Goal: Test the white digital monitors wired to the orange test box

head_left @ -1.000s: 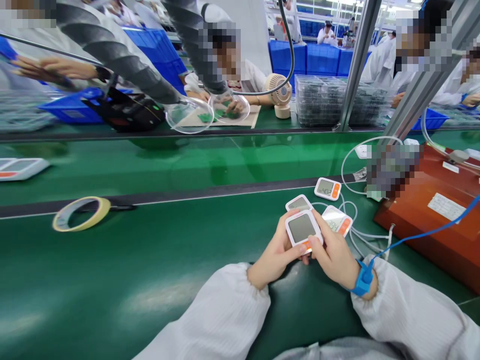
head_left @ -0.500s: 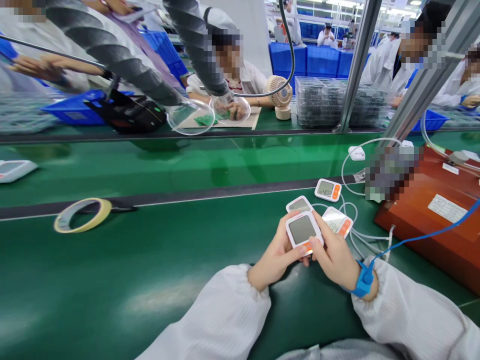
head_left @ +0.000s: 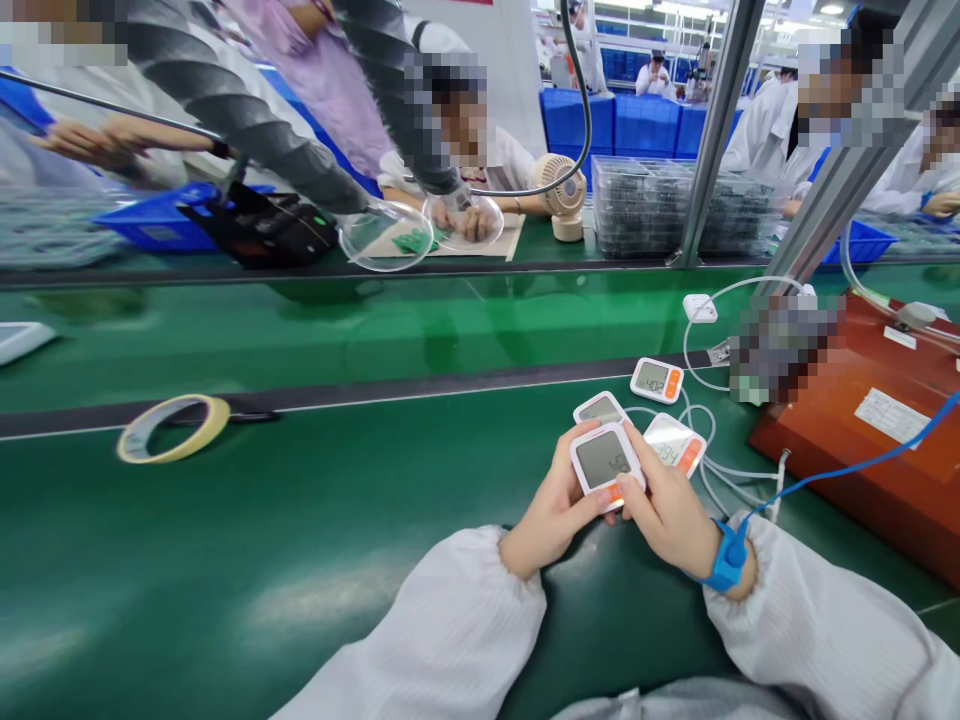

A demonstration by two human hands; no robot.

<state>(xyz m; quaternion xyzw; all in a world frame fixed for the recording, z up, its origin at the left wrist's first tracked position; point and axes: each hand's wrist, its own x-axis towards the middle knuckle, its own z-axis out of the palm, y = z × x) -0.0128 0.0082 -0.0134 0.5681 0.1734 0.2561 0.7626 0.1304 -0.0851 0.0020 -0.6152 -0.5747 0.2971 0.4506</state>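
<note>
Both of my hands grip a small white monitor unit [head_left: 603, 461] with a grey screen and an orange button, held just above the green belt. My left hand [head_left: 551, 512] wraps its left side. My right hand [head_left: 667, 512] closes on its right side, thumb at the orange button; a blue strap [head_left: 726, 561] circles that wrist. The screen shows faint digits. Three similar units lie just beyond: one [head_left: 600, 408] right behind, one [head_left: 674, 443] at the right with digits lit, one [head_left: 656, 379] farther back.
A tape roll [head_left: 172, 429] lies at the left on the green belt [head_left: 300, 520]. An orange-brown box [head_left: 877, 420] with white tubes [head_left: 712, 470] stands at the right. Another white unit [head_left: 19, 340] sits at the far left edge. Other people work across the line, beside a small fan [head_left: 559, 190] and blue bins.
Digits have come up on the held unit's screen, which was blank before. The white unit on the far belt has slid left toward the frame edge. My hands have barely shifted.
</note>
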